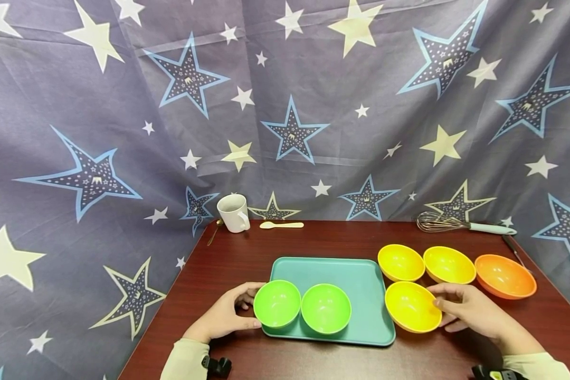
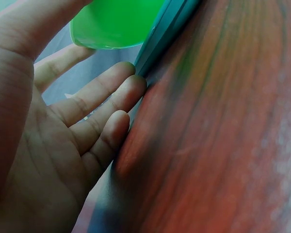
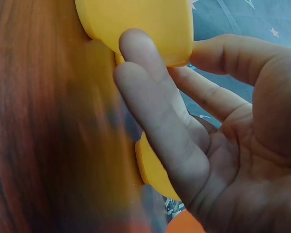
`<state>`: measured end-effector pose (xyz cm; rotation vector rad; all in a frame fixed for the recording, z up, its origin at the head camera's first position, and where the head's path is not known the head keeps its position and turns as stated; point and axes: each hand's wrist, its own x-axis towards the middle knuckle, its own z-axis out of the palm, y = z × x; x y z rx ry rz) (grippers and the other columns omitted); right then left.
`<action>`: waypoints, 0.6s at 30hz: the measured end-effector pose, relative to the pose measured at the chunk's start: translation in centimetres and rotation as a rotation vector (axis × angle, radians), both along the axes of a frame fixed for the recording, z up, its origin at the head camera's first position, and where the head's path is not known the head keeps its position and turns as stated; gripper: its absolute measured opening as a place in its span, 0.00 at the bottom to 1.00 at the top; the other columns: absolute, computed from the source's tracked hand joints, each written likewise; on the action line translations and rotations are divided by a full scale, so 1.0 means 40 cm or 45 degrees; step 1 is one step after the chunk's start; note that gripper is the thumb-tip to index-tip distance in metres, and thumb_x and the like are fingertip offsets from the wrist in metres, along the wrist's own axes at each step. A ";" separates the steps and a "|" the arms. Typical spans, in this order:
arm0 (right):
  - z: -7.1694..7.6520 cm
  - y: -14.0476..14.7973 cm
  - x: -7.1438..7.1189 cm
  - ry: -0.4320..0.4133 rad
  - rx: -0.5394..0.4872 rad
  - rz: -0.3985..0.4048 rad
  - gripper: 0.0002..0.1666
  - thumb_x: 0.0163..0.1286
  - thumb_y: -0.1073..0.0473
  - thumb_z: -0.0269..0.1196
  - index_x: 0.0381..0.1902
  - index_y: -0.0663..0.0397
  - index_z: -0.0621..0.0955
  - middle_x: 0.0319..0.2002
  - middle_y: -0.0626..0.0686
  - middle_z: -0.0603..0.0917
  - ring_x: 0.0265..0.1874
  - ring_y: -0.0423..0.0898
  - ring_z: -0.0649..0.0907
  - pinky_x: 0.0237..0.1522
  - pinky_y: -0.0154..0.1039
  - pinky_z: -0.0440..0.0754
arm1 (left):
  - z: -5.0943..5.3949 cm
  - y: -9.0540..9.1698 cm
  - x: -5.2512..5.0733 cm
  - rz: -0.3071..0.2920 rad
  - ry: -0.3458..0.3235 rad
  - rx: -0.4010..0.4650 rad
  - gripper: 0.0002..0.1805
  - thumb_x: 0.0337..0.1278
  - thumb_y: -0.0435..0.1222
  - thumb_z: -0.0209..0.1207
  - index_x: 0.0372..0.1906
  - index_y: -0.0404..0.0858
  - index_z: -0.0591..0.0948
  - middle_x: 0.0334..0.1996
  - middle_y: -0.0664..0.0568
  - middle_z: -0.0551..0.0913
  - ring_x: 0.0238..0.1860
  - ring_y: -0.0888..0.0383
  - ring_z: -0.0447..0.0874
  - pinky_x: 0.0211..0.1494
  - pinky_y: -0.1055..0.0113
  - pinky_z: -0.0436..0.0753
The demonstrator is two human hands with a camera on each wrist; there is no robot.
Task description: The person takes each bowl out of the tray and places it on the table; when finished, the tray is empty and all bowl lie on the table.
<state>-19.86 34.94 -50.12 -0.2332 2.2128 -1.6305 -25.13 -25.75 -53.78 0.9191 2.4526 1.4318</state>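
My left hand [image 1: 233, 310] has its thumb and index finger about the left side of a green bowl [image 1: 277, 304], its other fingers beside the tray edge. That bowl and a second green bowl [image 1: 326, 309] are side by side over the teal tray [image 1: 367, 301]. To the tray's right, my right hand [image 1: 470, 311] pinches the near yellow bowl [image 1: 412, 307] between thumb and index finger. Two loosely extended fingers [image 3: 155, 111] show by this bowl in the right wrist view. Behind it stand two more yellow bowls [image 1: 401, 263] and, further right, an orange bowl [image 1: 505, 276].
At the back left of the dark red table [image 1: 247, 248] are a white mug [image 1: 234, 213], a small gold spoon [image 1: 215, 233] and a pale spoon [image 1: 282, 225]. A whisk [image 1: 465, 224] lies at the back right, near a dark-handled utensil [image 1: 513, 248] partly hidden by the orange bowl. A star-patterned cloth [image 1: 294, 174] hangs behind.
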 end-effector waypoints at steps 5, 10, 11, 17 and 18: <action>0.001 0.000 -0.001 -0.002 -0.006 0.007 0.34 0.81 0.59 0.60 0.71 0.80 0.65 0.51 0.61 0.84 0.36 0.58 0.89 0.38 0.55 0.89 | -0.004 -0.003 -0.001 0.010 -0.009 -0.023 0.42 0.54 0.42 0.78 0.74 0.56 0.73 0.55 0.55 0.84 0.51 0.53 0.84 0.49 0.58 0.82; -0.002 0.001 -0.001 0.000 -0.009 0.003 0.34 0.81 0.59 0.60 0.71 0.80 0.65 0.50 0.60 0.84 0.36 0.59 0.89 0.38 0.55 0.89 | -0.007 -0.004 -0.003 0.013 -0.007 -0.030 0.42 0.54 0.43 0.78 0.75 0.57 0.73 0.55 0.55 0.84 0.51 0.53 0.84 0.49 0.60 0.82; -0.002 0.002 -0.001 0.001 -0.009 0.003 0.34 0.81 0.59 0.60 0.72 0.80 0.65 0.50 0.60 0.84 0.36 0.59 0.89 0.37 0.55 0.89 | -0.008 -0.004 -0.004 0.008 0.000 -0.026 0.42 0.55 0.43 0.78 0.75 0.56 0.73 0.55 0.55 0.84 0.51 0.53 0.84 0.49 0.60 0.82; 0.003 0.005 -0.001 0.016 0.034 -0.012 0.33 0.81 0.58 0.60 0.71 0.79 0.66 0.52 0.63 0.84 0.36 0.59 0.89 0.37 0.55 0.89 | -0.002 -0.001 -0.001 0.004 -0.003 -0.011 0.42 0.54 0.42 0.78 0.74 0.54 0.73 0.55 0.53 0.84 0.50 0.52 0.83 0.49 0.59 0.82; 0.005 0.006 -0.001 0.025 0.054 -0.024 0.33 0.81 0.58 0.60 0.71 0.79 0.67 0.51 0.63 0.85 0.36 0.58 0.89 0.37 0.54 0.89 | -0.001 -0.001 -0.001 0.004 -0.002 -0.011 0.42 0.54 0.41 0.78 0.74 0.54 0.73 0.54 0.53 0.84 0.51 0.51 0.83 0.49 0.58 0.82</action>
